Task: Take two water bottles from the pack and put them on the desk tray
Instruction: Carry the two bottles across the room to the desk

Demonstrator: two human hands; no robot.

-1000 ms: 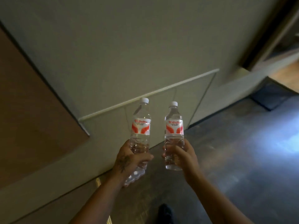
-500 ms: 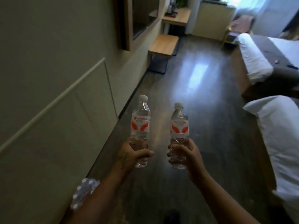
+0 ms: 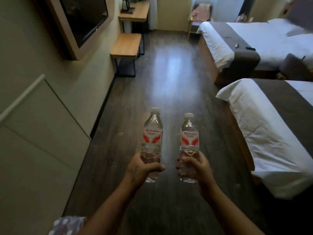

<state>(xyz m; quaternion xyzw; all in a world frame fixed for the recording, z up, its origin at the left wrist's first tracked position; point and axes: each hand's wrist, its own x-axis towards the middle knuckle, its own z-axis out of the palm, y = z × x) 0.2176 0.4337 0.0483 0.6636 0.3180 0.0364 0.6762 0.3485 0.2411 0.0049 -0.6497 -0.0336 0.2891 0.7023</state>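
Head view shows each hand wrapped around the lower body of an upright water bottle, both held above the dark wood floor [image 3: 169, 78]. Left hand [image 3: 141, 168] grips the left bottle [image 3: 153, 138]; right hand [image 3: 197, 167] grips the right bottle [image 3: 189, 143], the two bottles apart. Ahead by the left wall stands a wooden worktop [image 3: 135, 14] carrying a kettle [image 3: 125, 4], with a lower bench [image 3: 126, 45] before it. Two beds [image 3: 264, 116] line the right side.
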